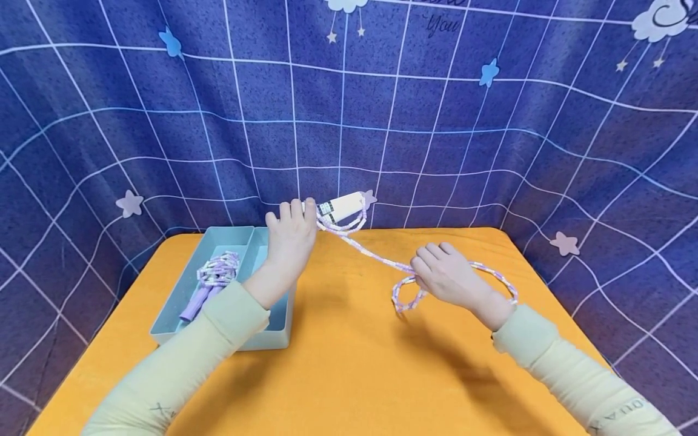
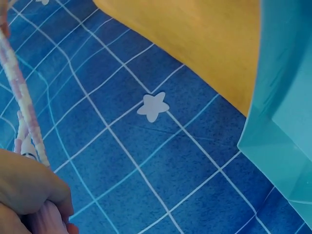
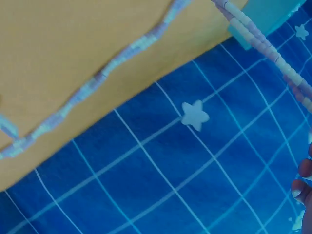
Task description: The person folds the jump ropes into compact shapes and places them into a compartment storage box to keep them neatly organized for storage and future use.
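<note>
A beaded jump rope (image 1: 376, 255) in lilac and white stretches between the two hands. My left hand (image 1: 291, 233), raised above the back edge of the tray, grips its handle end; a white handle (image 1: 348, 207) with a black-and-white label sticks out to the right of it. In the left wrist view, a pale pinkish handle (image 2: 48, 219) shows within that hand's curled fingers. Over the right side of the table, my right hand (image 1: 447, 272) holds the beaded cord, fingers curled round it. Loops of cord hang on both sides of the right hand.
On the left of the orange-covered table (image 1: 349, 375) stands a blue-green divided tray (image 1: 289, 327). Its left compartment holds a bundled beaded jump rope (image 1: 218, 269) with purple handles (image 1: 195, 303). A blue curtain (image 1: 414, 145) with gridlines and stars surrounds the table's back and sides.
</note>
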A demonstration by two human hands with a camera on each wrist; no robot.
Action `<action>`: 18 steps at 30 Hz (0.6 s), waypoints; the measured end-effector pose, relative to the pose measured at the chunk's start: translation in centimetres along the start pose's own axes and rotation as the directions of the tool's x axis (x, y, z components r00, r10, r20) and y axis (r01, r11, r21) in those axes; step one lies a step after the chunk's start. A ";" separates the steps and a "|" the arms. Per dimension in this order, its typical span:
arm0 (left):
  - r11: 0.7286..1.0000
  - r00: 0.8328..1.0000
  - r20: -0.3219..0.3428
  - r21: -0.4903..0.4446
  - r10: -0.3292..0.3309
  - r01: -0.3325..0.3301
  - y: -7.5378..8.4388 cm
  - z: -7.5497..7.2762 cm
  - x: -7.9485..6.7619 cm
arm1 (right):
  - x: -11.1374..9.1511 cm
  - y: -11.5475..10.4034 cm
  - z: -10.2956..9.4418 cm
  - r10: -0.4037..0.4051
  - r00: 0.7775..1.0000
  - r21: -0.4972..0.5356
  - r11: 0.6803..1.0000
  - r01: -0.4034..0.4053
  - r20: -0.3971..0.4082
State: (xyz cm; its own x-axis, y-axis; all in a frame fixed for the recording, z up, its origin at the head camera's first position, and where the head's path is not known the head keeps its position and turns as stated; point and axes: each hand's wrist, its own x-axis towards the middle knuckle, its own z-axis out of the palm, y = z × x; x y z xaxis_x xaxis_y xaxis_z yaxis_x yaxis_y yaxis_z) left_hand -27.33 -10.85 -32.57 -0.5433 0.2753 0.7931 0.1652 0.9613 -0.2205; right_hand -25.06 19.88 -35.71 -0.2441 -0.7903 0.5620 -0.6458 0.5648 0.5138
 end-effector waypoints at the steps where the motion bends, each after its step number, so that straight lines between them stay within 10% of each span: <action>1: 1.000 1.000 0.015 0.003 0.002 -0.002 0.1 0.1 -0.1 | 0.3 0.1 -0.5 -0.011 1.000 -0.003 1.000 0.011 -0.001; 12: 0.998 0.995 0.093 0.046 0.034 -0.038 1.6 0.9 -0.6 | 4.8 2.1 -5.1 -0.161 0.976 -0.065 0.986 0.153 -0.145; 18: 0.997 0.997 0.026 0.026 0.077 -0.077 2.7 0.9 -0.7 | 7.1 2.6 -6.9 -0.213 0.965 -0.121 0.973 0.195 -0.154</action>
State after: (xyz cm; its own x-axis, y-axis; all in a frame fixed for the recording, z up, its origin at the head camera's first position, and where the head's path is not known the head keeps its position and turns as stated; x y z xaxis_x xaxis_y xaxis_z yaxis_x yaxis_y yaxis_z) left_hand -27.26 -8.44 -34.22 -0.5501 0.3485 0.7589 0.1856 0.9371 -0.2957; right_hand -23.51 17.40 -25.90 0.0135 -0.8462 0.5327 -0.5885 0.4239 0.6884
